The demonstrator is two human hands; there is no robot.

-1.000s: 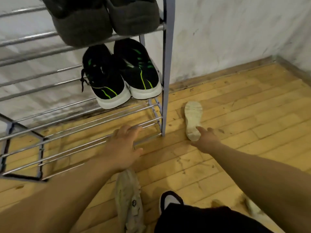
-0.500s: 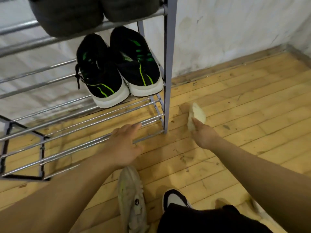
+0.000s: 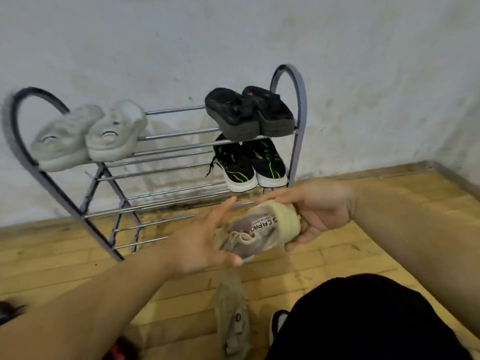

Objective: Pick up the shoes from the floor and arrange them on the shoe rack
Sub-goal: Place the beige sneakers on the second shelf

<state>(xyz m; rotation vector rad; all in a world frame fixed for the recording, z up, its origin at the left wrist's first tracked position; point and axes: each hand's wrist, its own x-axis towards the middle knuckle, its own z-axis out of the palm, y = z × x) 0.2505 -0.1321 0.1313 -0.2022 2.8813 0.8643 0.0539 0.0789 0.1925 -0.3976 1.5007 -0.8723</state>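
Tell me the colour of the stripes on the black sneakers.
Bright green; the black sneakers show best in the head view.

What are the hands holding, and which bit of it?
The right hand grips a beige shoe by its heel end. The left hand is open by the toe.

The beige shoe (image 3: 262, 227) in the right grip (image 3: 322, 211) is showing a cream heel, a mauve-grey lining and a white strip with black lettering. Below the left grip (image 3: 202, 242), a second beige shoe (image 3: 232, 313) is lying on honey-yellow floor (image 3: 389, 229) planks. Beyond both grips, the grey-blue rack (image 3: 302, 107) with chrome bars is carrying pale grey slippers (image 3: 88, 136), black sandals (image 3: 249, 113) and black trainers (image 3: 250, 165) striped neon green over white soles. The wall (image 3: 233, 35) is looking off-white and stained.
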